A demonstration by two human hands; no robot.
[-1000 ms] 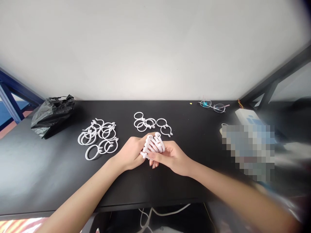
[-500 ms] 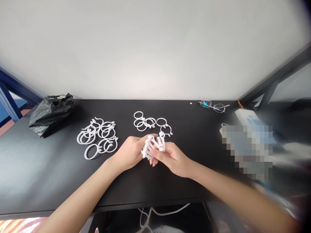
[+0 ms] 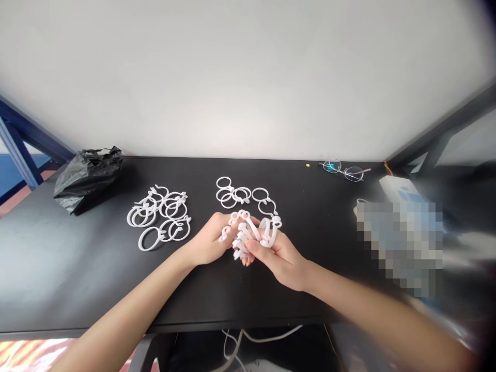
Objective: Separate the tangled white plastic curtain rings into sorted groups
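A bunch of white plastic curtain rings [image 3: 241, 242] with small eyelets is gathered between my two hands, above the front middle of the black table. My left hand [image 3: 212, 238] is closed round the bunch from the left, its fingers mostly hidden behind the rings. From the right, my right hand [image 3: 282, 259] grips the same bunch, thumb pressed on the front. Some rings hang round its fingers. Just beyond the hands lies a small group of loose rings [image 3: 233, 195], with a further ring [image 3: 267, 206] beside it. A larger pile of rings [image 3: 158, 213] lies to the left.
A crumpled black plastic bag [image 3: 87, 178] sits at the table's back left. Eyeglasses [image 3: 343, 170] lie at the back right. A white and blue box [image 3: 399, 188] and a pixelated item [image 3: 399, 243] are on the right. Cables [image 3: 240, 343] hang below the front edge.
The bunch has spread, with more eyelets showing over my left hand and the rings fanned out at my right fingers. The whole view has shifted slightly; the piles look unchanged.
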